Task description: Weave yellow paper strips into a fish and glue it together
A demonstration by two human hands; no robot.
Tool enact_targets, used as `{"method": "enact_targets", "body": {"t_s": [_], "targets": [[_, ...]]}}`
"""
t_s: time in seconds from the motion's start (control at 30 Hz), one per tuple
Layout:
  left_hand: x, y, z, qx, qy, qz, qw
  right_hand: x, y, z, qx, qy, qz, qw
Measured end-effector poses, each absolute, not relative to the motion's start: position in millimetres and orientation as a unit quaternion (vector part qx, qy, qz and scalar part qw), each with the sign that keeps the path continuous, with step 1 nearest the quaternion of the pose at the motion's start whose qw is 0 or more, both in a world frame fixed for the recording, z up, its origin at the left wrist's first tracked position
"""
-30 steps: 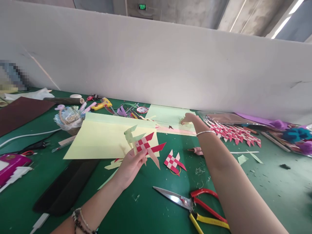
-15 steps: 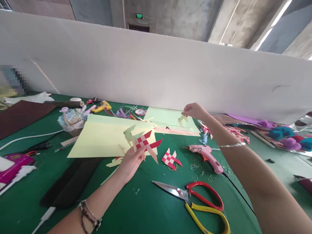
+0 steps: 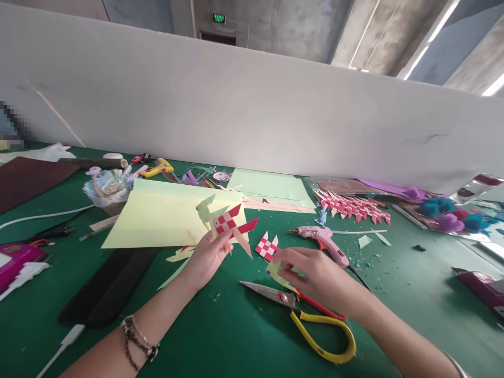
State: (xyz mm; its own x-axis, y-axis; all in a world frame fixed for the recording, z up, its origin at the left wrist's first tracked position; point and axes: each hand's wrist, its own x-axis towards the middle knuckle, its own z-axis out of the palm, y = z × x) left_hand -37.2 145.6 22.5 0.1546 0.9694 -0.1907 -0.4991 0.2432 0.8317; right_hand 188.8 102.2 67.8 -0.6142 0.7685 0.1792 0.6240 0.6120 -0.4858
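Note:
My left hand (image 3: 207, 262) pinches a woven red-and-white paper fish (image 3: 226, 222) between thumb and fingers. A pale green paper piece (image 3: 205, 210) sticks out at the fish's left side. My right hand (image 3: 318, 278) has bent fingers closed on a curled pale yellow-green paper strip (image 3: 277, 275). It hovers over the scissors (image 3: 270, 293), hiding part of their red handle. A second woven paper fish (image 3: 266, 247) lies on the table just beyond my right fingertips. Behind that hand lies a pink glue gun (image 3: 331, 245).
A large pale yellow sheet (image 3: 169, 215) lies behind my left hand, and green sheets (image 3: 271, 184) lie by the white partition (image 3: 252, 105). Several woven fish (image 3: 350, 205) sit in a row at back right. A black flat bar (image 3: 106, 289) with a white cable lies at left.
My right hand has come down and toward me from the back sheets, bringing the pale paper strip to the scissors. My left hand still holds the fish. The view has shifted slightly.

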Motion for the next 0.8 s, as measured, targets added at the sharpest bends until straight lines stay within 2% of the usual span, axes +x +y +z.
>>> {"method": "enact_targets", "body": {"t_s": [0.1,0.23,0.37,0.5,0.57,0.63,0.7,0.8], "targets": [[-37,147,17,0.322,0.371,0.525,0.695,182,98,46,-0.409,-0.875,0.162,0.200],[-37,149,12,0.330,0.361,0.527,0.695,181,95,28,-0.428,-0.852,0.215,0.211],[-37,149,12,0.330,0.357,0.525,0.699,182,90,29,-0.445,-0.840,0.264,0.162],[-37,148,14,0.321,0.361,0.522,0.703,184,91,33,-0.468,-0.837,0.248,0.138],[-36,147,15,0.317,0.364,0.523,0.702,187,92,33,-0.492,-0.815,0.249,0.178],[-35,145,16,0.317,0.362,0.521,0.705,190,94,33,-0.518,-0.765,0.284,0.256],[-34,144,17,0.317,0.362,0.515,0.709,191,95,34,-0.533,-0.691,0.354,0.337],[-30,140,18,0.325,0.372,0.499,0.711,191,95,33,-0.528,-0.570,0.474,0.414]]}}
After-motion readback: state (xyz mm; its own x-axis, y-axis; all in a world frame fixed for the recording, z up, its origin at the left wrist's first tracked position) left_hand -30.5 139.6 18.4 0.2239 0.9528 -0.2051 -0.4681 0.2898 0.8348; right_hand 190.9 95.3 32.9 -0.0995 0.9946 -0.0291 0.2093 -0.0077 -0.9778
